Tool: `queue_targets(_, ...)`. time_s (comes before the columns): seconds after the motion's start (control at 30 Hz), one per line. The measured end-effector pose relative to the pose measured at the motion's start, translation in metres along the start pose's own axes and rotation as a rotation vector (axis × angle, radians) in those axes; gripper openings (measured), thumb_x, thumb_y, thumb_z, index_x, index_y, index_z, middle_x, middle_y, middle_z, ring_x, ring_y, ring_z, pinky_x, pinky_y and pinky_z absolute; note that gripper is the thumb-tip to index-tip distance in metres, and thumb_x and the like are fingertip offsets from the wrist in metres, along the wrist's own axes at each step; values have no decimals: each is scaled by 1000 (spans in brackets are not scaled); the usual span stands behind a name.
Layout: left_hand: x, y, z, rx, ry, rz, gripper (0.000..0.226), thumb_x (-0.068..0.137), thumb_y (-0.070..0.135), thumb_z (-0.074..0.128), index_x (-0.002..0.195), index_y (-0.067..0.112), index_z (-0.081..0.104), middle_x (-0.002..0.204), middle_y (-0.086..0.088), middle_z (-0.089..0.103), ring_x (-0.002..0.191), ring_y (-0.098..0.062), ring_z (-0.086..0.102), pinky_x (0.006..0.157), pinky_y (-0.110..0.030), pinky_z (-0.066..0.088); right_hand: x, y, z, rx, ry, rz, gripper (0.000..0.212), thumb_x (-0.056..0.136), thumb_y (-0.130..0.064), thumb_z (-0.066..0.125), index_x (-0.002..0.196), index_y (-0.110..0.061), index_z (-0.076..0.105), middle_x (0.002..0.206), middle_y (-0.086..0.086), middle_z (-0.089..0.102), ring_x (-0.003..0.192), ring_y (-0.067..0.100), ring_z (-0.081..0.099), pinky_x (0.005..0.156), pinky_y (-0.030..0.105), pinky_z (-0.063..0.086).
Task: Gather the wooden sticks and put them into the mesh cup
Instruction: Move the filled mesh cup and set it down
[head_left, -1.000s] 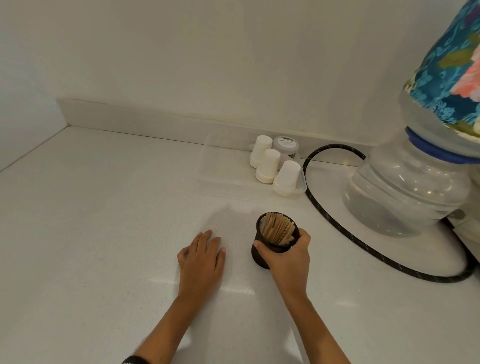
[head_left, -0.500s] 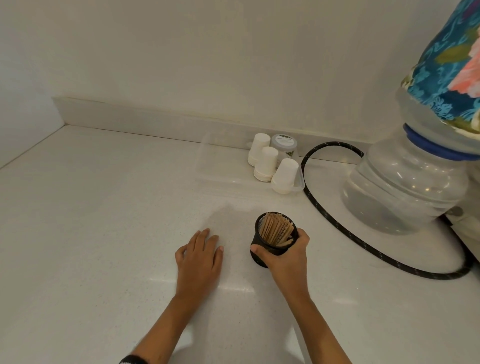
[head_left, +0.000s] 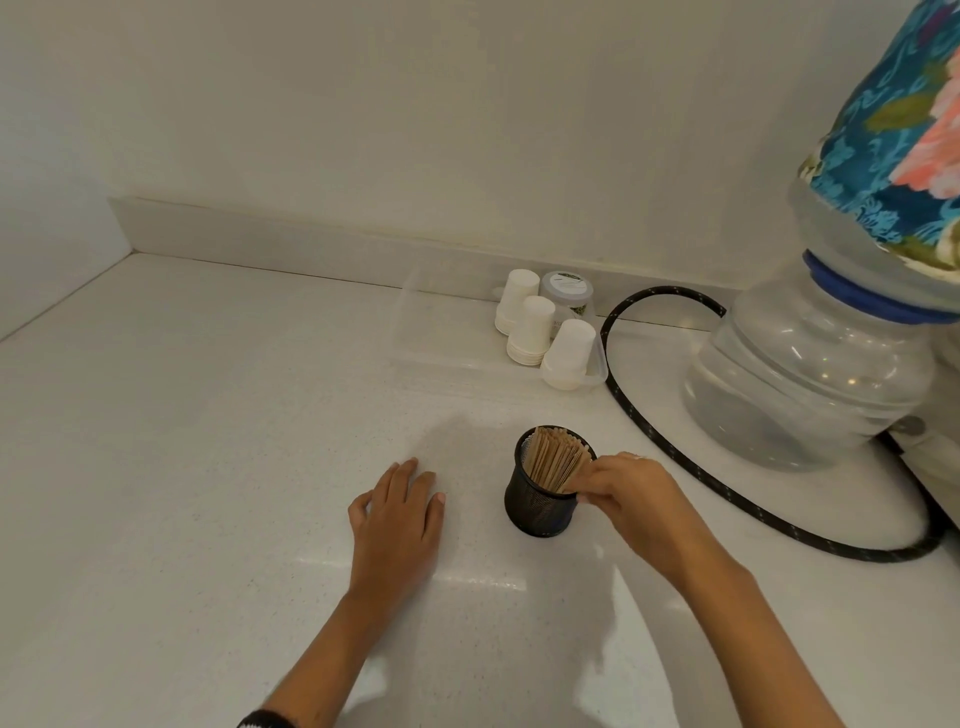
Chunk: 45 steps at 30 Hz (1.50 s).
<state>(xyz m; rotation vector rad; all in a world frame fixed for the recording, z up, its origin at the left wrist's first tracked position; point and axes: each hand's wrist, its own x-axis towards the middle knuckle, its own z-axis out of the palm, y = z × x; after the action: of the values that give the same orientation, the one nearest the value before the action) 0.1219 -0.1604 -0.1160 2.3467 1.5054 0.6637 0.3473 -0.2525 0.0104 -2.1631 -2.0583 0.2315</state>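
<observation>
A black mesh cup (head_left: 537, 504) stands upright on the white counter, packed with a bundle of wooden sticks (head_left: 555, 460) that lean toward the right. My right hand (head_left: 631, 493) is at the cup's right rim, its fingertips pinching the sticks at their near right edge. My left hand (head_left: 397, 514) lies flat on the counter left of the cup, fingers straight, apart from it. No loose sticks are visible on the counter.
A clear tray (head_left: 436, 332) at the back holds stacked white paper cups (head_left: 530, 332) and a small lidded jar (head_left: 567, 291). A black braided cable (head_left: 691, 467) loops past the cup's right. A large water bottle (head_left: 810, 374) under a floral cover stands at right.
My right hand let go of the cup's side and shifted to its right rim, now pinching the sticks. My left hand stayed flat on the counter.
</observation>
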Motion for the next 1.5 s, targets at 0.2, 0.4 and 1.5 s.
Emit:
queue_targets(0.2, -1, -1, -1, 6, 16, 21, 49, 93, 40, 29, 121, 15, 61, 137, -6, 53, 131, -23, 45, 100, -42, 30, 11, 1, -38, 57, 68, 34, 20, 92, -16, 59, 106, -19, 73, 103, -1, 70, 96, 15, 63, 88, 25, 46)
queue_targets(0.4, -1, -2, 2, -4, 15, 16, 34, 95, 30, 44, 121, 16, 61, 137, -5, 52, 131, -22, 44, 100, -42, 30, 41, -3, -48, -85, -100, 69, 24, 94, -15, 52, 113, -22, 67, 107, 2, 66, 102, 18, 58, 86, 30, 48)
queue_targets(1.5, 2, -4, 5, 23, -21, -14, 35, 96, 33, 43, 125, 20, 57, 142, -2, 47, 134, -20, 39, 101, -42, 29, 27, -42, 83, 919, 397, 321, 106, 53, -38, 87, 131, -46, 15, 122, -12, 49, 109, 3, 55, 75, 3, 46)
